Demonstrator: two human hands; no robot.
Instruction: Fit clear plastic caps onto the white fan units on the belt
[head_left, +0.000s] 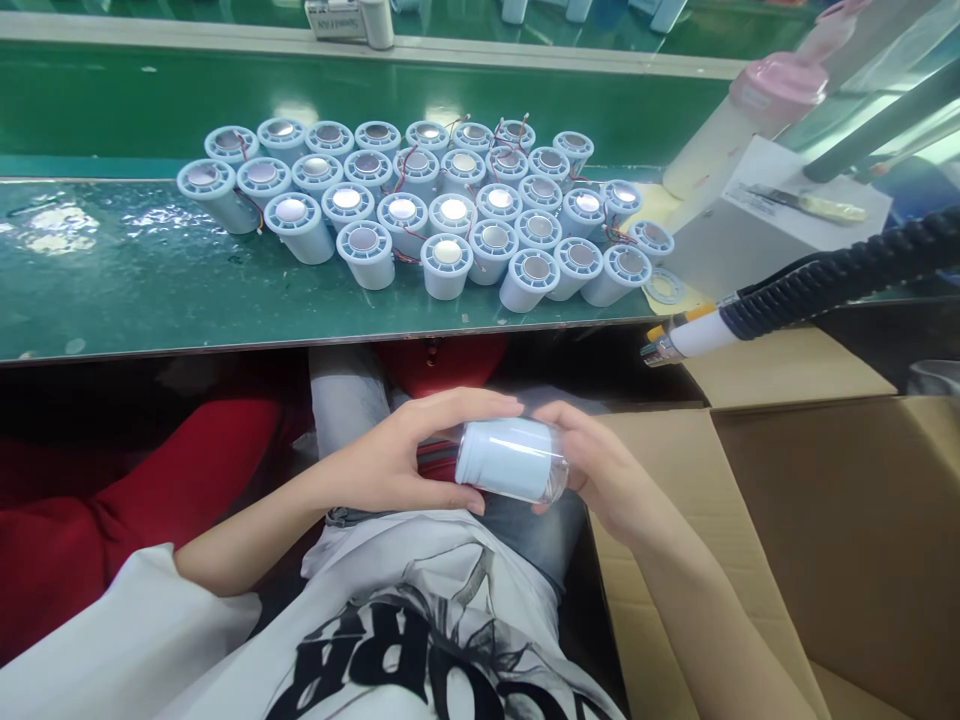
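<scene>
I hold a pale blue cylindrical housing (512, 459) on its side over my lap, below the edge of the green workbench (150, 290). My left hand (401, 455) wraps its closed end, fingers over the top and thumb beneath; my right hand (600, 470) cups the open, clear-rimmed end. Both grips are snug on the part, neither hand free. On the bench, well apart from my hands, the cluster of matching housings (427, 210) stands upright with thin wires between some. A hose-fed nozzle tool (679, 340) hangs near the open cardboard box (787, 520) to my right. With nothing under the part, a loosened grip could let it roll off my knees.
</scene>
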